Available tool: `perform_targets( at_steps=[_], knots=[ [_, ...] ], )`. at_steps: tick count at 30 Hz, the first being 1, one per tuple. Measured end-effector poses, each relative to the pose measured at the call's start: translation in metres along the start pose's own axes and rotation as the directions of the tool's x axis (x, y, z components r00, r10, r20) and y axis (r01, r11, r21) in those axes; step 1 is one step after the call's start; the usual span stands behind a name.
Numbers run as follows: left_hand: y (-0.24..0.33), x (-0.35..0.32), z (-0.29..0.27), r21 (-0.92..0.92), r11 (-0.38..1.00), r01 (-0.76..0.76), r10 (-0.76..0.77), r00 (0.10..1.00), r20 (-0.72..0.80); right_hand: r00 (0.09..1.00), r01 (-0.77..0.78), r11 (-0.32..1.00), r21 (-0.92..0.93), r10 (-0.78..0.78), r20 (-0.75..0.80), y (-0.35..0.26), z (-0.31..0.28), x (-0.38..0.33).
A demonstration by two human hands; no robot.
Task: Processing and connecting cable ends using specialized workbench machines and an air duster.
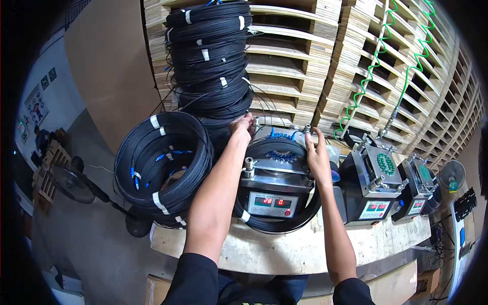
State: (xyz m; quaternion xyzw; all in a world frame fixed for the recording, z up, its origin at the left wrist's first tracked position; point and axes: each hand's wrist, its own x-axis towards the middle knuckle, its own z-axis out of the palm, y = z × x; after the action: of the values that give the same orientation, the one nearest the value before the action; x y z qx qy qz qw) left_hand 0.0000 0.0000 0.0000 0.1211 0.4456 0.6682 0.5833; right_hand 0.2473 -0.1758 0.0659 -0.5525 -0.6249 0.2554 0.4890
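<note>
- Black short sleeves [190, 279] nearest; bare forearms [216, 203] angle up and inward across the pale wooden surface [274, 256].
- Front panel [269, 204] of the bench machine [277, 178], between my forearms: small print along its top, lit digits in red and green windows, a row of round buttons, one red button low at right.
- Two similar machines [378, 183] [419, 178] to my right: lit displays on white panels, lettering too small to make out.
- White tape bands on the coils look unprinted.
- Left hand [244, 126] beyond the machine's rear left, wrist raised, fingers curled in close; cannot tell what they hold.
- Right hand [318, 155] at the rear right metal knob [307, 129]: thumb up beside it, index finger arched, a gap between them; cannot tell whether they grip.
- Black cable coil [305, 223] hangs around the machine, its upper strands over the top, lower loop below the panel; blue connectors [272, 133] stand up at the rear.
- Left of me, another taped coil stack [162, 203]; taller cable stack [208, 61] behind.
</note>
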Motion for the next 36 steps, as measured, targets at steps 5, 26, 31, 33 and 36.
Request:
perform_targets(
  at_steps=[5, 26, 31, 33, 36],
  knots=[
    [0.010, 0.013, -0.012, 0.246, 0.960, -0.134, 0.131, 0.991, 0.027, 0.988, 0.143, 0.988, -0.058, -0.146, -0.053, 0.002, 0.011, 0.003],
    [0.051, -0.203, 0.011, 0.325, 0.031, -0.945, 0.788, 0.224, 0.574, 0.983, 0.141, 0.989, -0.050, -0.146, -0.108, 0.019, 0.000, 0.015],
    [0.019, -0.267, -0.071, 0.568, -0.387, -0.727, 0.668, 0.204, 0.716, 0.992, 0.107, 0.987, 0.118, -0.097, -0.082, 0.028, 0.002, 0.017],
    [0.004, -0.285, -0.086, 0.591, -0.445, -0.673, 0.629, 0.234, 0.741, 0.997, 0.043, 0.989, 0.142, -0.033, -0.074, 0.030, -0.009, 0.016],
    [0.000, -0.285, -0.111, 0.607, -0.538, -0.585, 0.537, 0.317, 0.782, 0.994, 0.063, 0.991, 0.117, -0.052, -0.096, 0.024, -0.005, 0.009]
  ],
)
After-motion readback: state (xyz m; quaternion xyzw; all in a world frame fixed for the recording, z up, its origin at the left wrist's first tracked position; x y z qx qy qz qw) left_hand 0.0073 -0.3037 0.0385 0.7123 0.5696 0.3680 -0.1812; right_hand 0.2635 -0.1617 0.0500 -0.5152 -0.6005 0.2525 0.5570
